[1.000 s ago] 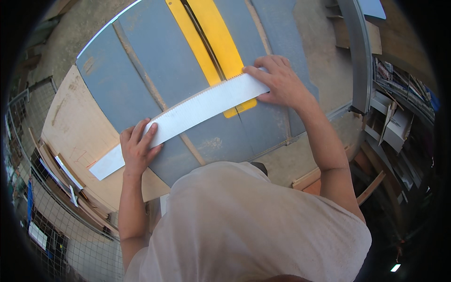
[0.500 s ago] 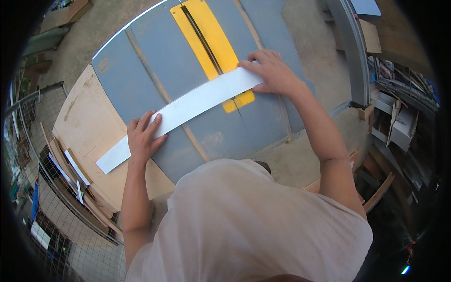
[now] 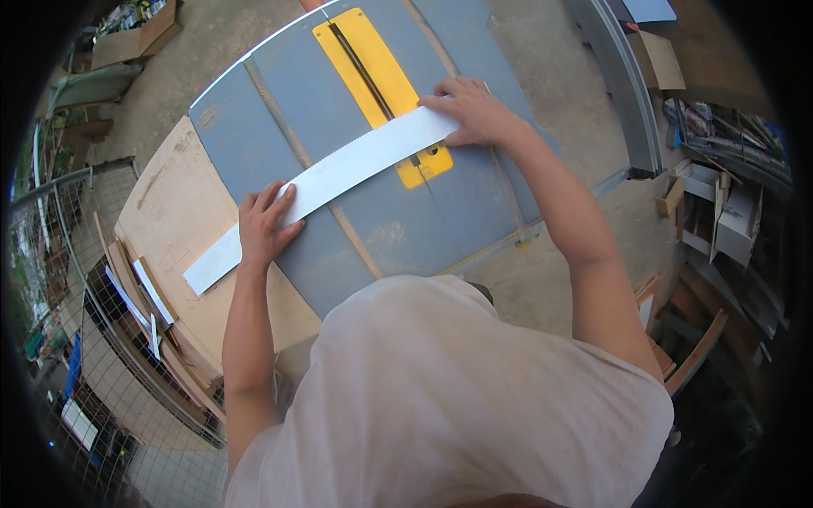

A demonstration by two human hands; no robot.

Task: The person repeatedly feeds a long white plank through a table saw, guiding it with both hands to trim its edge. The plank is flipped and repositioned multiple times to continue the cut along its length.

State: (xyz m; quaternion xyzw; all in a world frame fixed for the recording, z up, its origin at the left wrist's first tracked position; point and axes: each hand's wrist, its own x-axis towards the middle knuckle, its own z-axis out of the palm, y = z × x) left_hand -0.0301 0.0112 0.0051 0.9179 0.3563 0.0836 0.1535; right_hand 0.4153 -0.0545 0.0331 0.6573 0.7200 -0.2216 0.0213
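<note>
The board (image 3: pixel 339 176) is grasped by the left hand (image 3: pixel 265 227) and right hand (image 3: pixel 476 114); inside the white box (image 3: pixel 735 237), contents cannot be discerned.

Wire-mesh panel (image 3: pixel 69 254) at left, near wooden strips (image 3: pixel 129 284); pale box (image 3: pixel 739 227) far right.

Concrete-looking floor (image 3: pixel 521 275), bare patches visible upper left and right of centre. Wire-mesh fence (image 3: pixel 72 245) along the left edge, long wood strips (image 3: pixel 127 273) bundled just beside it. Brown boards (image 3: pixel 135 42) upper left. White open boxes (image 3: pixel 738 224) stacked at right. Lower right in deep shadow, rest evenly lit.
</note>
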